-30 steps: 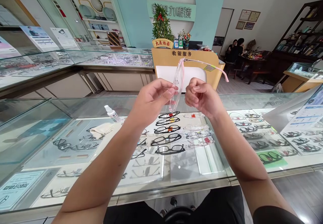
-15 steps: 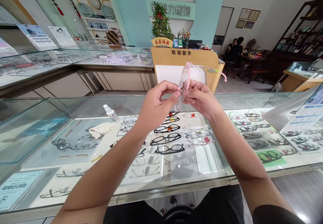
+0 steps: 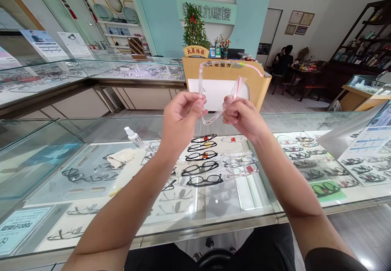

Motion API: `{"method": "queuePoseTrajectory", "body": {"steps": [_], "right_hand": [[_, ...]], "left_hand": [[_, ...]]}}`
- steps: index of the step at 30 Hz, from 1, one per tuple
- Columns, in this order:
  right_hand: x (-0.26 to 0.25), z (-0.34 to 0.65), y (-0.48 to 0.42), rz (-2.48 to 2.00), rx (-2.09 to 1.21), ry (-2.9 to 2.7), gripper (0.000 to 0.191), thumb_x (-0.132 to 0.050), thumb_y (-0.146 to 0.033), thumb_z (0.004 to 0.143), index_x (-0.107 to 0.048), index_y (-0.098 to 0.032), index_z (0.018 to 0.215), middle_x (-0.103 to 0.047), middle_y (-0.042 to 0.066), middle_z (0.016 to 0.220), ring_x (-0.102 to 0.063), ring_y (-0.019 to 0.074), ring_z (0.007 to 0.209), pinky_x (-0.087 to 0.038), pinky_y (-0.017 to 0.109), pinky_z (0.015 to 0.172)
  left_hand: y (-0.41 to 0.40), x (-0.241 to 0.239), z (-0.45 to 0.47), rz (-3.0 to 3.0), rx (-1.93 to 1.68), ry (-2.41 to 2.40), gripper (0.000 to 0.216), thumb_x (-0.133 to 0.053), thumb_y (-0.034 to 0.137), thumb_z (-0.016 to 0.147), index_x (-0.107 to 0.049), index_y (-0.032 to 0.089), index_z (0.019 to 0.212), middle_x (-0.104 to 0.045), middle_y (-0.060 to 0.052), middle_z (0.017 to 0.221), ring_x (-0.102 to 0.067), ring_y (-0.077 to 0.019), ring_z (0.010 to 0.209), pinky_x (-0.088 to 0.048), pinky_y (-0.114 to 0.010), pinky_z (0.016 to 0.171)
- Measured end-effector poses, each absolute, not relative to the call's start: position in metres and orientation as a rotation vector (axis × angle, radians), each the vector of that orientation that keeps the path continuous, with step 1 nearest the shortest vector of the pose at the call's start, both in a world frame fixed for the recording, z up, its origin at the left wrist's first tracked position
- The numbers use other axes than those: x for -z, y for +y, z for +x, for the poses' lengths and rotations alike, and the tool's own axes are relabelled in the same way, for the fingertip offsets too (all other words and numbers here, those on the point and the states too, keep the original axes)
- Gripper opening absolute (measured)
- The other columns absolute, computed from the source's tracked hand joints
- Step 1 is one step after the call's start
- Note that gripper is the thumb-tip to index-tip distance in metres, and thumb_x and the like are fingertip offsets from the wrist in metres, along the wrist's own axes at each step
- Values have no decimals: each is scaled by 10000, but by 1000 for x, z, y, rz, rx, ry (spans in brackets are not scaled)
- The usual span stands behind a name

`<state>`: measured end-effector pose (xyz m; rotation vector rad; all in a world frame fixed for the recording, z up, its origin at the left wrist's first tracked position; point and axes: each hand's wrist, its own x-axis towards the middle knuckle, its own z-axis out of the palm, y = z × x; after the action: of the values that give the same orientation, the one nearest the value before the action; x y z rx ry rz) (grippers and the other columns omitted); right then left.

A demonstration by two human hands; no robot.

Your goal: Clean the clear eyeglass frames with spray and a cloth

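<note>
I hold a pair of clear pink glasses (image 3: 215,115) up in front of me, above the glass counter (image 3: 91,128). My left hand (image 3: 180,118) pinches the left end of the frame. My right hand (image 3: 244,116) pinches the right end, near the pink hinge. One temple arm with a yellow-green tag (image 3: 241,64) stretches up and to the right. Below my hands, rows of black and clear frames (image 3: 201,167) lie inside the case.
A small spray bottle (image 3: 133,136) and a folded beige cloth (image 3: 122,157) rest on the counter at the left. Behind stands a wooden cashier desk (image 3: 259,83) with a plant. More display cases run left and right. People sit at a far table (image 3: 284,61).
The glasses have turned from edge-on to nearly face-on. My hands moved apart to the two ends of the frame, and the tagged temple swung higher.
</note>
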<state>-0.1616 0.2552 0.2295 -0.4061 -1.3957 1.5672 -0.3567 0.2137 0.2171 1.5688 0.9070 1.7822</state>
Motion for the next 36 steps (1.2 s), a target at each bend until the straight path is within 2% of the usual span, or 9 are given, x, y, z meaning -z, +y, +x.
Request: {"method": "queuePoseTrajectory", "body": {"steps": [6, 10, 15, 18, 22, 25, 28, 31, 36], "right_hand": [[-229, -158, 258, -495, -1597, -1325, 289, -807, -281, 791, -519, -255, 805, -363, -106, 661, -312, 80, 567, -375, 266, 578], [-229, -159, 258, -471, -1629, -1306, 292, -820, -274, 808, -530, -249, 801, -388, -98, 670, -343, 79, 576, -420, 255, 582], [-226, -156, 261, -545, -1631, -1378, 333, -844, -318, 831, -525, -241, 770, -438, -91, 660, -386, 71, 563, -411, 243, 535], [-226, -147, 261, -677, -1646, -1631, 256, -848, -229, 796, -595, -221, 830, -569, -73, 679, -464, 65, 543, -387, 227, 494], [-233, -137, 249, -629, -1638, -2006, 260, -801, -100, 777, -652, -219, 954, -687, -63, 759, -575, 73, 597, -478, 219, 552], [-242, -137, 232, -509, -1510, -2103, 175, -738, -71, 821, -701, -214, 915, -692, -56, 775, -587, 76, 657, -496, 226, 612], [-248, -141, 221, -485, -1325, -2078, 147, -697, -91, 884, -774, -216, 879, -687, -40, 764, -563, 87, 672, -459, 243, 613], [-247, -145, 219, -547, -1177, -1964, 140, -706, -160, 936, -823, -226, 897, -662, -32, 733, -534, 102, 658, -415, 262, 590], [-242, -149, 226, -615, -966, -1837, 114, -738, -237, 964, -831, -222, 900, -633, -32, 714, -485, 104, 655, -382, 273, 601]], "left_hand": [[224, -218, -365, 1444, -1884, 913, 422, -862, 633, 920, -658, 282, 1036, -754, -64, 1257, -731, -228, 1207, -708, -361, 879], [226, -218, -371, 1399, -1902, 871, 374, -829, 613, 962, -645, 298, 1047, -743, -61, 1282, -719, -238, 1253, -716, -398, 921], [228, -219, -375, 1394, -1922, 890, 365, -813, 616, 973, -646, 300, 1045, -736, -66, 1274, -719, -237, 1243, -716, -399, 924], [230, -221, -377, 1400, -1933, 913, 406, -871, 609, 919, -652, 280, 1014, -730, -62, 1233, -725, -217, 1149, -715, -378, 892], [231, -224, -379, 1404, -1948, 904, 417, -916, 570, 867, -670, 253, 979, -722, -61, 1138, -702, -195, 1074, -710, -383, 899], [229, -224, -379, 1442, -1890, 934, 386, -914, 538, 873, -683, 250, 986, -734, -64, 1125, -703, -197, 1074, -703, -376, 904], [226, -224, -375, 1511, -1813, 941, 379, -902, 541, 888, -693, 244, 997, -750, -74, 1143, -707, -203, 1067, -695, -359, 874], [220, -224, -371, 1578, -1754, 918, 418, -913, 572, 870, -699, 232, 983, -754, -87, 1151, -706, -210, 1052, -684, -345, 839], [211, -226, -365, 1663, -1651, 871, 416, -894, 593, 894, -730, 221, 982, -743, -97, 1122, -701, -233, 1074, -686, -367, 872]]}}
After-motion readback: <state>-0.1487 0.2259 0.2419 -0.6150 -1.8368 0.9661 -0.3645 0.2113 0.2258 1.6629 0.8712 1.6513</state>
